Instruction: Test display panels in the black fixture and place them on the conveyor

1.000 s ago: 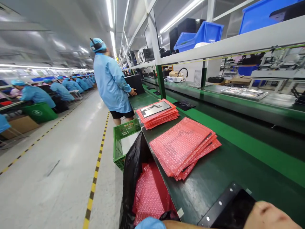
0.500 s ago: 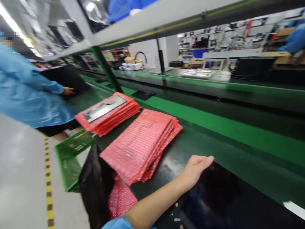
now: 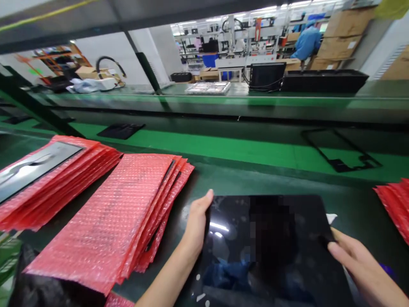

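Holding a glossy black panel [image 3: 262,256] by its two sides, in the lower middle of the frame, over the dark green surface [image 3: 255,179]. Clasping the left edge with the left hand [image 3: 195,219], thumb up by the upper left corner, fingers probably curled behind and hidden from view. Pinching the right edge with the right hand [image 3: 354,256], thumb turned toward the glossy face, just beside a white scrap [image 3: 331,218]. Showing white glints and a blue reflection in the gloss. Can see, left of the left hand and apart from it, a fanned stack of red bubble-wrap sleeves [image 3: 105,221]. Can see another red stack [image 3: 76,183] at the left edge of the frame, bearing a grey plate [image 3: 60,153], and more red sleeves [image 3: 396,209] at the right edge. Can make out a black bag [image 3: 51,292] and part of a green crate [image 3: 8,260] at lower left. Farther back, on a bright green strip [image 3: 230,149], can see a flat black piece [image 3: 119,131] at centre left and a thin black frame [image 3: 340,165] at right. Can spot a person in blue [image 3: 307,41] beside cardboard boxes [image 3: 347,25] at upper right
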A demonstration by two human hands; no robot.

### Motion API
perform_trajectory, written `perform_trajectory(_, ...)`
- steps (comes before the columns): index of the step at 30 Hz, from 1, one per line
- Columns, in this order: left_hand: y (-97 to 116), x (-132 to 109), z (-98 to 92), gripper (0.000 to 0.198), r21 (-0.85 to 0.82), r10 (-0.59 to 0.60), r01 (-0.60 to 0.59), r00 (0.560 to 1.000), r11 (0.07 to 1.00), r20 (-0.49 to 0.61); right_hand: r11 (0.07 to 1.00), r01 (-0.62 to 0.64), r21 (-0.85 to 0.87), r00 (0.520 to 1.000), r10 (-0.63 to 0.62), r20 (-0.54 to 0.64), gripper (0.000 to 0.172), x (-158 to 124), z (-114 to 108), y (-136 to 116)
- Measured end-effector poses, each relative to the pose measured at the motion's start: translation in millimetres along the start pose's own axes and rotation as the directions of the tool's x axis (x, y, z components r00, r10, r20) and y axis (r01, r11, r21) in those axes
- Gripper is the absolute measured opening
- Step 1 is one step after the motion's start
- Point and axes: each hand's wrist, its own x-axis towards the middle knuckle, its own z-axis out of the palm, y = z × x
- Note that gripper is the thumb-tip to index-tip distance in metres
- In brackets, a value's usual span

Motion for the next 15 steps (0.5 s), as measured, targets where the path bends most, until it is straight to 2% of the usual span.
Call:
perform_trajectory(3,11.1,4.3,-2.9,0.051,-0.008,0.068,-0.069,0.993,0.998,-0.101,0.996,0.012,0.085,0.983,-0.028,0.181,0.047,-2.2,10.9,-8.6)
perform_trajectory(6,12.8,7.6,-4.1,0.052,0.017,0.113,-0.111,0.985,0.994,-0.128,0.994,0.008,0.113,0.972,-0.034,0.231,0.049,-2.1,21.1,-12.0)
perform_trajectory(10,10.3,9.5,-1.4,0.053,0.005,0.096,-0.096,0.988,0.995,-0.121,0.995,0.0,0.096,0.973,-0.022,0.232,0.059,2.7,25.5,-8.7)
perform_trajectory(15,9.9,9.5,3.3,0.048,-0.1,0.069,-0.072,0.997,0.992,-0.032,0.984,0.033,0.176,0.992,-0.054,0.116,0.058,7.8,24.1,-6.5)
